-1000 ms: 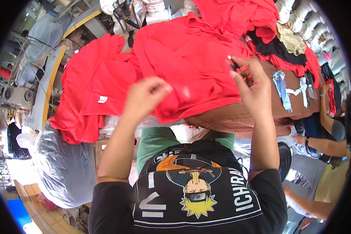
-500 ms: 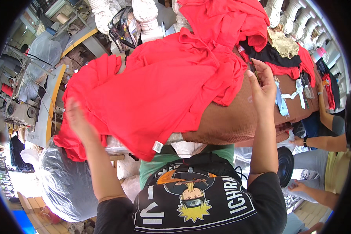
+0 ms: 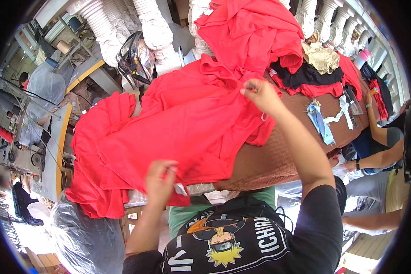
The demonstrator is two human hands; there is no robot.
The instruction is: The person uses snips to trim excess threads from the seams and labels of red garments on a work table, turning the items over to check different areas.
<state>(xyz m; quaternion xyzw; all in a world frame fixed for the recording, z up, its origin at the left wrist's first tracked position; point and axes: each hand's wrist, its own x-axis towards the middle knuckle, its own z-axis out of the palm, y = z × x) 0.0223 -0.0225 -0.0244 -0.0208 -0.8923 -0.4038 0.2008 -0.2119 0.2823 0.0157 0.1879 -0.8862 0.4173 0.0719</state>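
Note:
A large red garment (image 3: 169, 137) lies spread in folds over a brown padded surface, its near corner hanging over the front edge. A small white label (image 3: 181, 188) shows at that corner. My left hand (image 3: 160, 182) is just left of the label, fingers bent and somewhat apart, slightly blurred, with no cloth visibly gripped. Over the garment's right part, my right hand (image 3: 262, 96) is closed, thumb and fingertips pinched round something small and partly hidden. A thin pale loop (image 3: 264, 117) shows below that hand; what it belongs to I cannot make out.
More red cloth (image 3: 255, 32) is heaped at the back. Light-blue fabric strips (image 3: 322, 123) lie on the brown surface (image 3: 301, 109) at right. A plastic-wrapped bundle (image 3: 84, 237) stands at lower left, a sewing machine (image 3: 23, 157) farther left. Other people's arms (image 3: 379, 160) reach in at right.
My left hand has come from the garment's left side to its near corner by the label. My right hand has moved left, from over the brown surface to over the garment. The view has shifted slightly.

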